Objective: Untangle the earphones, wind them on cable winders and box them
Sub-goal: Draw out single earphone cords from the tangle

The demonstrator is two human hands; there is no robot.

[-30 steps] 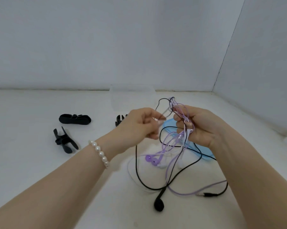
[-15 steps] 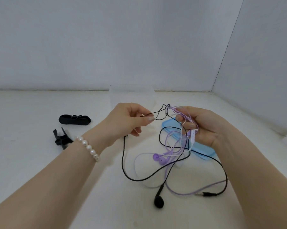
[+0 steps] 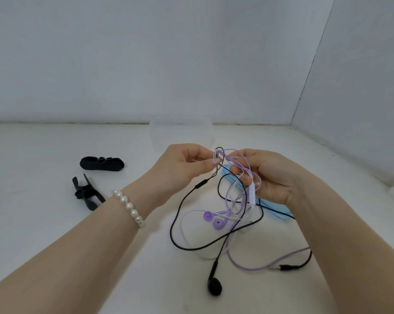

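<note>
Nearest the camera, a black earbud (image 3: 214, 287) lies on the white bench (image 3: 44, 223), its cable rising in a wide loop toward the hands; just to its right a black jack plug (image 3: 287, 266) rests tip to tip with the end of a purple cable (image 3: 254, 267). Beyond these, two purple earbuds (image 3: 214, 219) lie side by side, touching, amid crossed black, purple and white cables (image 3: 189, 236) on the bench. Above this heap both hands are raised clear of the surface. The left hand (image 3: 180, 168), with a pearl bracelet (image 3: 129, 207) at the wrist, has thumb and forefinger pinched narrow on strands at the top of the tangle; which strand is gripped cannot be told. A black inline remote (image 3: 201, 183) hangs just below that hand. The right hand (image 3: 273, 175) has its fingers curled closed around a bunch of purple and white cables, a white inline remote (image 3: 252, 193) hanging against the fingers. A blue lid (image 3: 279, 211) lies on the bench under and behind the right hand, partly hidden. Well apart to the left lie two black cable winders, the nearer one (image 3: 87, 192) splayed open, the farther one (image 3: 102, 163) lying closed. Farthest back, near the wall, stands a clear box (image 3: 181, 134)
</note>
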